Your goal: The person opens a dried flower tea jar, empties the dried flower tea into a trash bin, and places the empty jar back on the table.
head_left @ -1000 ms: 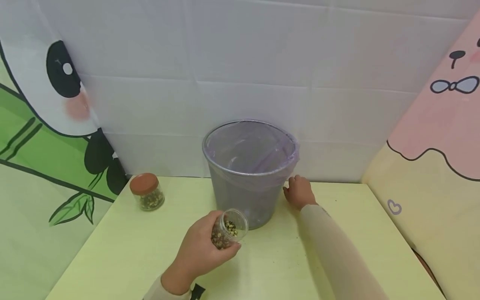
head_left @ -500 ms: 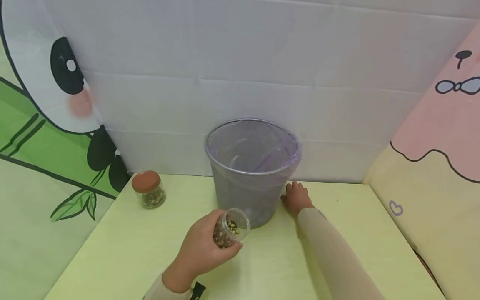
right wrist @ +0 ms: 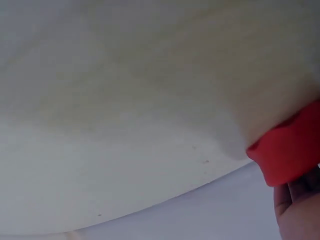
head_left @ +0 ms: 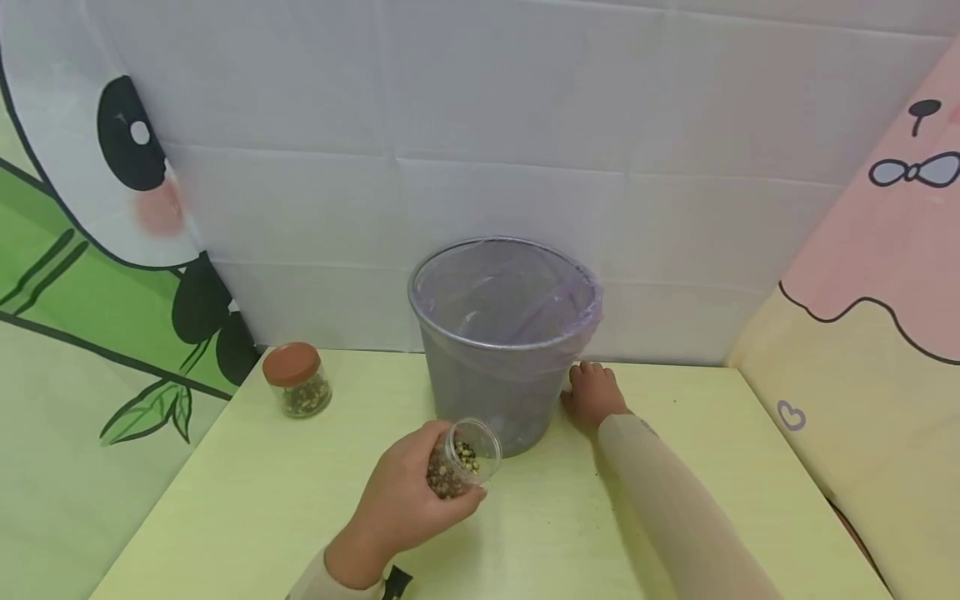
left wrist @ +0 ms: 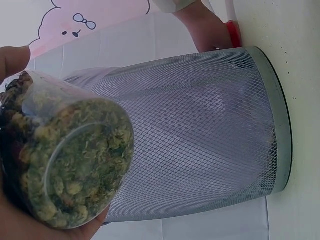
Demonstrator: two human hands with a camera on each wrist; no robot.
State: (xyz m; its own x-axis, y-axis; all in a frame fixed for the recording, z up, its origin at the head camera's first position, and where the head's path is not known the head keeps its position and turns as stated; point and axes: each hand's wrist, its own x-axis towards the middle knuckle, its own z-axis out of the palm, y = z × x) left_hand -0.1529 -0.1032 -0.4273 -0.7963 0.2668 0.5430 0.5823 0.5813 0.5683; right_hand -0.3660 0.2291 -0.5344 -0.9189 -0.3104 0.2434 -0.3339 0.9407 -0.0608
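Note:
My left hand [head_left: 401, 500] grips a clear, lidless jar [head_left: 459, 458] of dried green-brown herbs, tilted with its mouth toward a grey mesh bin [head_left: 495, 367]. The left wrist view shows the jar [left wrist: 70, 160] close up beside the bin [left wrist: 200, 130], which has a pale purple liner. My right hand [head_left: 592, 396] rests on the table against the bin's right side. Its fingers curl over a red lid [right wrist: 287, 150], which also shows under that hand [left wrist: 200, 25] in the left wrist view. The lid is hidden in the head view.
A second jar [head_left: 296, 381] with a brown lid stands at the back left of the pale yellow table [head_left: 262, 500]. White cloth hangs behind, a panda print on the left, and a pink and yellow panel on the right.
My right hand has slid slightly left, closer to the bin's base. The left hand and its jar have barely moved.

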